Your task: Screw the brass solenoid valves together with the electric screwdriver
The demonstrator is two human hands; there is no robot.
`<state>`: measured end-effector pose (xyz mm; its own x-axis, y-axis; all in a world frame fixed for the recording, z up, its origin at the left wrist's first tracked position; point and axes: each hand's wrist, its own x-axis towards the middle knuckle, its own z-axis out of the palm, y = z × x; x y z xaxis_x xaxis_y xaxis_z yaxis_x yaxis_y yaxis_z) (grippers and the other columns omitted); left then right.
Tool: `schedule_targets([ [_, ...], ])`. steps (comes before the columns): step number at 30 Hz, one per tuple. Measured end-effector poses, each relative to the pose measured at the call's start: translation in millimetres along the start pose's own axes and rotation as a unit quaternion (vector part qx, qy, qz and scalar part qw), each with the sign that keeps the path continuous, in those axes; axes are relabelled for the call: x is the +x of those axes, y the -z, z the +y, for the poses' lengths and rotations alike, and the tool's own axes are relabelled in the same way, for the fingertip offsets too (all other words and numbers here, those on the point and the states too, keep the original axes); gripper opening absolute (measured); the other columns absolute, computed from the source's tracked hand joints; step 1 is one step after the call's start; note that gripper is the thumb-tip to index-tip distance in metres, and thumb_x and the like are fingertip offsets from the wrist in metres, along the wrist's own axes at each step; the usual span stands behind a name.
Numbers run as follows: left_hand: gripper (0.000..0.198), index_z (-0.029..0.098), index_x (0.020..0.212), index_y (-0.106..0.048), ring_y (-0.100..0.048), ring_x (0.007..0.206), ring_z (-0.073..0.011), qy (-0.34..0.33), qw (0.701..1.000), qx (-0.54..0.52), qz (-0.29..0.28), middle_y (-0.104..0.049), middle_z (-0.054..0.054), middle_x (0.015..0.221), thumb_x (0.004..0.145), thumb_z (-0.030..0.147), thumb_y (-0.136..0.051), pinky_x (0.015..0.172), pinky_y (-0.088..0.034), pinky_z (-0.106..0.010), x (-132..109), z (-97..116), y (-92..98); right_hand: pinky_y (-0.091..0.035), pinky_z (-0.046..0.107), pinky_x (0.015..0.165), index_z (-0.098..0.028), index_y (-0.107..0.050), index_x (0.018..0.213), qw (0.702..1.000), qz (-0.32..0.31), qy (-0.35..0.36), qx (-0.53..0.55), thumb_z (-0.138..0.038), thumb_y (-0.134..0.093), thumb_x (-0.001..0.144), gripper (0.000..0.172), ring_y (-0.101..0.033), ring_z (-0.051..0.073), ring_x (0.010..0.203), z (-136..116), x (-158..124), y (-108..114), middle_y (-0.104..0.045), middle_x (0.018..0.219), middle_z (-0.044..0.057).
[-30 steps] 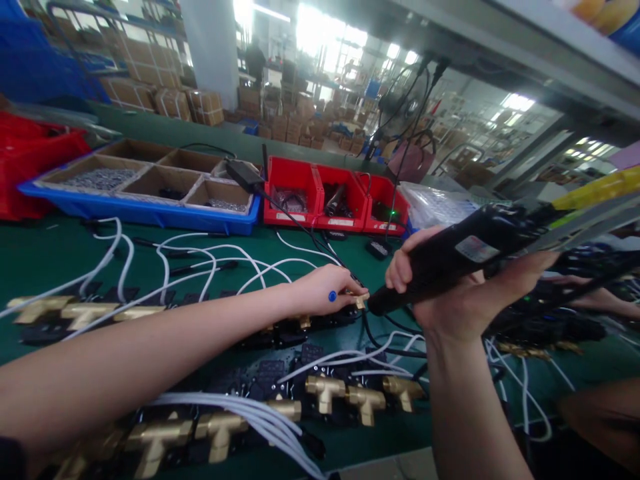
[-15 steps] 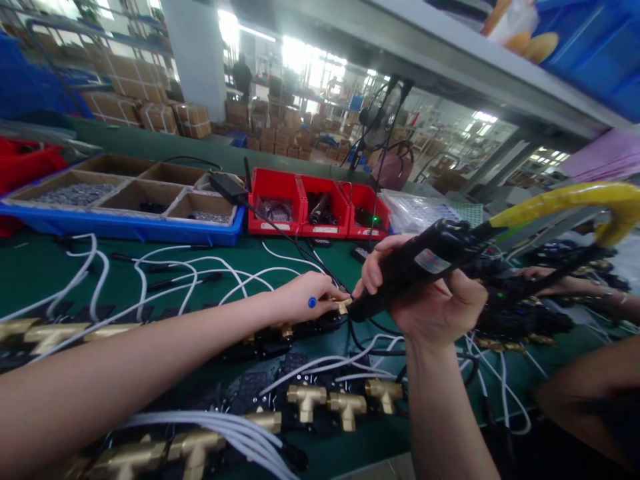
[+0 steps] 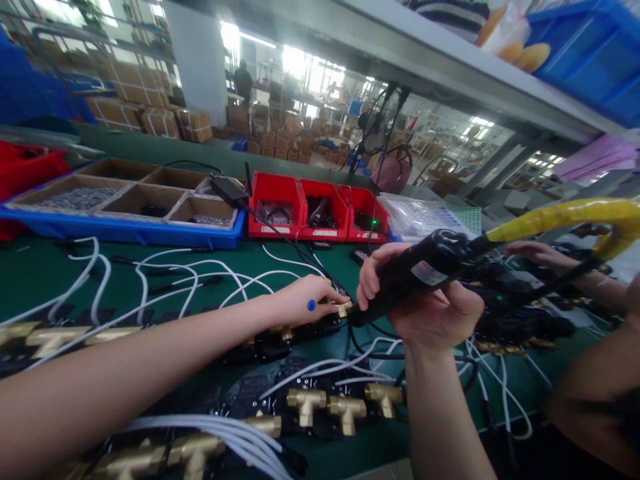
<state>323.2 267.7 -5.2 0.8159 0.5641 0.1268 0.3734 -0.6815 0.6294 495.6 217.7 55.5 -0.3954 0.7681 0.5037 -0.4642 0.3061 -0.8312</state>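
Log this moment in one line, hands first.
Left hand: fingers on brass fitting | Right hand: holds black tool | Tool tip: beside fitting, contact unclear | Nearby: white cables, red bins

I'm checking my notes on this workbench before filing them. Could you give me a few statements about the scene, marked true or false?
1. The right hand grips a black tool. True.
2. The left hand pinches a small brass fitting near the front end of the black tool. True.
3. The cable from the black tool is wrapped in red. False: it is a yellow-wrapped cable.
4. The row of three red bins stands nearer the camera than the black tool. False: the row of three red bins stands farther back.
5. Another person's hand shows at the right. True.
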Motion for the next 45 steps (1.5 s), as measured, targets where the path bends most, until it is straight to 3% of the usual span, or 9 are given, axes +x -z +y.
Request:
schedule_targets([
  [10,0.020,0.019,0.101,-0.077,-0.062,0.076,-0.0153,-0.008,1.000,0.005,0.012,-0.073,-0.004,0.085,0.093,0.020,-0.059,0.069,-0.041,-0.021,0.8,-4.9,-3.0,-0.046,0.027,0.055,-0.013,-0.064,0.110,1.000,-0.021,-0.013,0.010,-0.057,-0.057,0.083,0.053,-0.054,0.019,0.073,-1.8,-1.3,2.3,-0.055,0.085,0.009],
  [14,0.020,0.019,0.103,-0.077,-0.063,0.081,-0.0163,-0.006,1.000,0.001,0.014,-0.073,-0.005,0.088,0.093,0.021,-0.059,0.072,-0.043,-0.021,0.0,-7.4,-3.9,-0.048,0.027,0.057,-0.013,-0.064,0.116,0.998,-0.066,-0.006,0.022,-0.061,-0.059,0.082,0.059,-0.057,0.022,0.083,-0.6,-1.4,9.1,-0.056,0.101,0.013],
  [18,0.022,0.019,0.106,-0.076,-0.064,0.085,-0.0173,-0.006,1.000,0.000,0.011,-0.073,-0.006,0.093,0.094,0.020,-0.058,0.076,-0.043,-0.021,-0.6,-7.8,-3.3,-0.047,0.026,0.057,-0.013,-0.066,0.112,0.994,-0.103,-0.001,0.028,-0.061,-0.057,0.084,0.056,-0.057,0.021,0.082,2.9,-0.3,17.1,-0.057,0.097,0.013],
  [26,0.025,0.020,0.113,-0.074,-0.058,0.073,-0.0157,0.002,1.000,0.010,0.005,-0.070,-0.005,0.083,0.095,0.023,-0.057,0.067,-0.038,-0.021,-2.5,-2.5,0.1,-0.050,0.025,0.058,-0.013,-0.068,0.114,0.992,-0.122,0.015,0.041,-0.061,-0.062,0.080,0.058,-0.056,0.018,0.079,4.6,1.9,29.0,-0.055,0.102,0.012],
  [31,0.025,0.019,0.110,-0.075,-0.057,0.071,-0.0148,0.001,1.000,0.014,0.008,-0.069,-0.005,0.081,0.094,0.021,-0.056,0.065,-0.037,-0.021,-2.8,-2.3,0.2,-0.051,0.024,0.059,-0.012,-0.069,0.110,0.995,-0.093,0.014,0.041,-0.057,-0.063,0.081,0.053,-0.057,0.017,0.079,7.1,2.5,28.2,-0.057,0.100,0.012],
  [37,0.023,0.017,0.106,-0.075,-0.061,0.073,-0.0149,-0.005,1.000,0.012,0.008,-0.072,-0.005,0.082,0.095,0.022,-0.056,0.066,-0.038,-0.020,-1.4,-1.0,0.6,-0.046,0.022,0.050,-0.014,-0.069,0.100,0.999,-0.023,0.031,0.031,-0.064,-0.053,0.084,0.055,-0.052,0.015,0.071,11.2,3.5,22.8,-0.058,0.092,0.011],
  [41,0.023,0.015,0.107,-0.075,-0.061,0.073,-0.0156,0.001,1.000,0.014,0.014,-0.072,-0.006,0.084,0.094,0.022,-0.058,0.065,-0.039,-0.020,-0.5,-1.9,-1.0,-0.048,0.025,0.054,-0.015,-0.067,0.100,0.999,0.017,0.027,-0.006,-0.061,-0.061,0.082,0.049,-0.055,0.016,0.072,7.7,4.0,13.5,-0.061,0.096,0.012],
  [45,0.022,0.015,0.107,-0.075,-0.062,0.073,-0.0154,-0.002,1.000,0.010,0.014,-0.073,-0.006,0.084,0.094,0.020,-0.059,0.066,-0.039,-0.020,-0.9,-0.8,-1.2,-0.042,0.022,0.045,-0.015,-0.065,0.095,0.995,0.076,0.053,-0.049,-0.063,-0.065,0.082,0.049,-0.053,0.013,0.054,8.7,3.3,2.1,-0.061,0.079,0.007],
])
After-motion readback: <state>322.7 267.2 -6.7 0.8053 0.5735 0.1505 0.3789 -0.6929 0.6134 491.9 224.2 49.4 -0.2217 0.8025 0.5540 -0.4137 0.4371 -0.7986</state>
